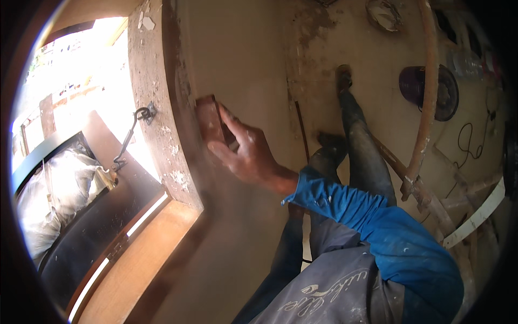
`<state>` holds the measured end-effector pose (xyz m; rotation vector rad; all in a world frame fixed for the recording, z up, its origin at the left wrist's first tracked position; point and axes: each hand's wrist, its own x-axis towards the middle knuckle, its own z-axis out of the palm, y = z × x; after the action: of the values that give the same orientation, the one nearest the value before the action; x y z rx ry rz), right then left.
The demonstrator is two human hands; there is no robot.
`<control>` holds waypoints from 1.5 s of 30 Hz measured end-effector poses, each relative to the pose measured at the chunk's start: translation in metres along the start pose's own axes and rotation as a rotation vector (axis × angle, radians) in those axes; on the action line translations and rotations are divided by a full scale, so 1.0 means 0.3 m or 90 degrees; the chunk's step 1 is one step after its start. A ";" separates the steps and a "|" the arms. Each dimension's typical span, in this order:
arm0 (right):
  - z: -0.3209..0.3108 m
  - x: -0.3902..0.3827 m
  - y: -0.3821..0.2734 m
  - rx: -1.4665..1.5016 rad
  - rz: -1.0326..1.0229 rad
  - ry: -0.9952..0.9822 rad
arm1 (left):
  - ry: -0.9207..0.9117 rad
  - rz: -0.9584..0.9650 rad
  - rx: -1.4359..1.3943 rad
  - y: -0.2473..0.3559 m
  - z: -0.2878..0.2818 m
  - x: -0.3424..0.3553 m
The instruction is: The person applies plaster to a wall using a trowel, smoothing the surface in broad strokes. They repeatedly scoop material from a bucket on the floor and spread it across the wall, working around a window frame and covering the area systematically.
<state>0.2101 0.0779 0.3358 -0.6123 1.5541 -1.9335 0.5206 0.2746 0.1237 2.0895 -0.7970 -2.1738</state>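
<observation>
My right hand [251,154], in a blue sleeve, grips a reddish-brown sanding block [209,120] and holds it against the beige wall [237,59]. The thumb and fingers clasp opposite edges of the block. The wall meets the paint-spotted window frame [164,140] just left of the block. My left hand [295,211] hangs low beside my leg, at the end of a darker blue sleeve. Only a small part of it shows below the right forearm, and its fingers are hidden.
At left, an open window shutter [124,216] with plastic sheeting is joined to the frame by a metal hook stay [128,135]. A wooden sill [156,245] juts below. On the right stand a wooden pole [429,97], a dark bucket [413,86] and a loose cable [469,143].
</observation>
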 end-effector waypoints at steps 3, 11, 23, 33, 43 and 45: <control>-0.031 -0.067 -0.074 -0.121 -0.020 -0.031 | -0.003 0.004 0.012 -0.039 -0.030 -0.024; -0.110 0.296 -0.025 0.036 -0.041 0.070 | 0.013 0.010 0.051 -0.142 -0.043 -0.058; -0.062 0.354 -0.037 0.063 0.071 -0.006 | 0.045 0.021 0.105 -0.310 -0.068 -0.087; 0.027 -0.076 -0.024 0.028 0.052 -0.004 | 0.026 0.014 0.151 -0.391 -0.179 -0.124; 0.103 -0.508 0.011 0.044 0.072 -0.045 | 0.011 0.017 0.135 -0.394 -0.274 -0.147; 0.079 -0.542 -0.013 0.032 0.061 -0.061 | 0.004 0.019 0.137 -0.399 -0.287 -0.144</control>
<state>0.3437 0.1731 0.3453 -0.5895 1.4445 -1.8399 0.6449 0.3647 0.1217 2.1600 -1.0998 -2.1515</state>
